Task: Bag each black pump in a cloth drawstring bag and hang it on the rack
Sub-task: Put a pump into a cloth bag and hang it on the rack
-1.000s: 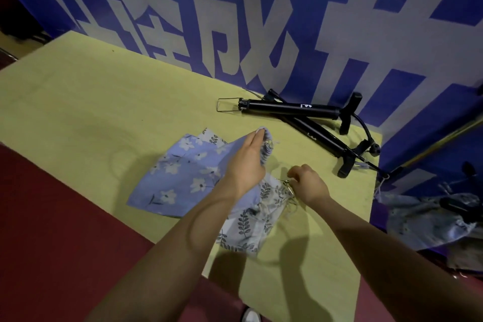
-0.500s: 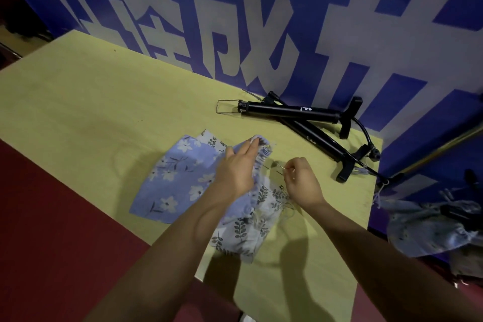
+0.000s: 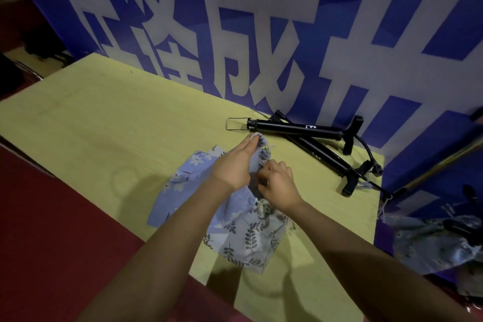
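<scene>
Yellow table (image 3: 91, 123), blue floral bag (image 3: 180, 180) lying flat at left, not in use. Left hand (image 3: 232, 165) has fingers nearly straight, reaching along the gathered rim of the leaf-print drawstring bag (image 3: 248, 238) with the fingertips at the far lip; whether it pinches the cloth there I can't tell. Right hand (image 3: 279, 185) is curled, pinching the near side of the same rim, knuckles up. The step looks like opening the bag mouth. To do it well: pull the two rim points apart evenly, keep the cord loose so the gather slackens, open wide enough for the handle end. Two black pumps (image 3: 295, 129) lie crossed near the back edge, just beyond the hands, unbagged. At far right a filled cloth bag (image 3: 428, 246) hangs off the table edge; the rack is barely visible.
</scene>
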`<act>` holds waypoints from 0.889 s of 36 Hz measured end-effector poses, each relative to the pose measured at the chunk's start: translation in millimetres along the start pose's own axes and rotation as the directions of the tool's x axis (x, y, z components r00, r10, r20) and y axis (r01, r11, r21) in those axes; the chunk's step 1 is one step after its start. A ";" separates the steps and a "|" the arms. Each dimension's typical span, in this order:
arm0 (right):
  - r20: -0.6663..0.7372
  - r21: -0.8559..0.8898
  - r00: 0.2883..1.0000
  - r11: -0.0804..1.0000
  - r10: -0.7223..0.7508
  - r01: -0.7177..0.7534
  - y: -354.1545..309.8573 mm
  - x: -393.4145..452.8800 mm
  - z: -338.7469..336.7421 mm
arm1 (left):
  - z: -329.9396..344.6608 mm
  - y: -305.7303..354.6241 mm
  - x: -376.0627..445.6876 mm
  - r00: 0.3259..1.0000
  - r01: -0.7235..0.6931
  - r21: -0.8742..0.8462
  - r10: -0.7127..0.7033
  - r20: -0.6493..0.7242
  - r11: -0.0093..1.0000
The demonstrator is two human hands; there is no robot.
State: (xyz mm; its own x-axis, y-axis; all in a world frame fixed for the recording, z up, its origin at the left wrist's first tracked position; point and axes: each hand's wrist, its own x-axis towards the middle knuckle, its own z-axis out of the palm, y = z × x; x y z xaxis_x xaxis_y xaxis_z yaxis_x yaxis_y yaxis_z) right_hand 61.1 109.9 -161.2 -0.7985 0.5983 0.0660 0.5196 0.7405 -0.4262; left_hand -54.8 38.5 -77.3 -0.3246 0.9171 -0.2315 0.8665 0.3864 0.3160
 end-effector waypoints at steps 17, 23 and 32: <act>-0.072 -0.084 0.970 0.968 0.231 -0.236 67.7 60.0 -61.9 | -2.6 28.7 58.2 0.992 0.014 -0.140 -0.031 -0.119 0.990; 0.099 -0.224 0.938 0.926 0.332 -0.304 110.1 87.6 -65.7 | 4.4 32.0 87.9 0.991 0.091 -0.125 -0.103 -0.090 0.988; 0.155 -0.565 0.971 0.823 0.180 -0.062 148.7 107.2 -47.7 | 25.3 24.1 116.3 0.988 0.136 -0.213 -0.150 -0.047 0.967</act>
State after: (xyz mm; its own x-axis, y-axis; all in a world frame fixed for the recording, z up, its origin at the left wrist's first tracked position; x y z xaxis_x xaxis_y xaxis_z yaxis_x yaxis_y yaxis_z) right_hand 67.2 298.7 -174.5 -0.7291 0.6671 -0.1529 0.6489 0.7449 0.1553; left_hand -62.0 152.0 -119.9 -0.4682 0.8525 -0.2326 0.7131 0.5199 0.4702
